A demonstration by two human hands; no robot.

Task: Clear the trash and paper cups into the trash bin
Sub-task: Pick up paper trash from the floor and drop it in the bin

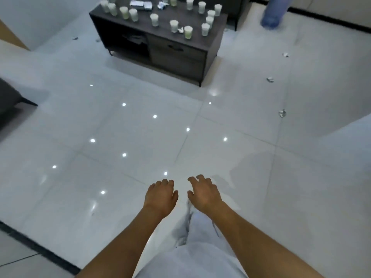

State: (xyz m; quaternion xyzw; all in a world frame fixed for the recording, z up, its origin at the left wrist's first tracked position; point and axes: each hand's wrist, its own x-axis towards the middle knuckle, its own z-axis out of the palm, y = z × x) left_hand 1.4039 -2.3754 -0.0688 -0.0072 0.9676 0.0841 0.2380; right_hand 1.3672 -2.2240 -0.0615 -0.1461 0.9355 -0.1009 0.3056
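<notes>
Hovering side by side over the glossy white tiled floor (pixel 140 125), the left hand (pixel 160 194) and right hand (pixel 203 194) are palm down, close together but apart. Fingers on both are relaxed, loosely bent, holding nothing. Pale trousers (pixel 196 247) show below, between the forearms.

Well ahead stands a dark low bench (pixel 180 57) with a drawer front and an open shelf. Its top carries many paper cups (pixel 154 19), upright and scattered across it; some look greenish. Crumpled wrappers (pixel 140 5) lie among the cups toward the back.

Floor litter: small crumpled scraps (pixel 282 113) to the right of the bench, spaced well apart in a loose line; another scrap (pixel 75 38) left of the bench.

Blue translucent container (pixel 275 13) far right at the back, blurred; cannot tell what it is. Dark furniture edge (pixel 10 101) at far left.
</notes>
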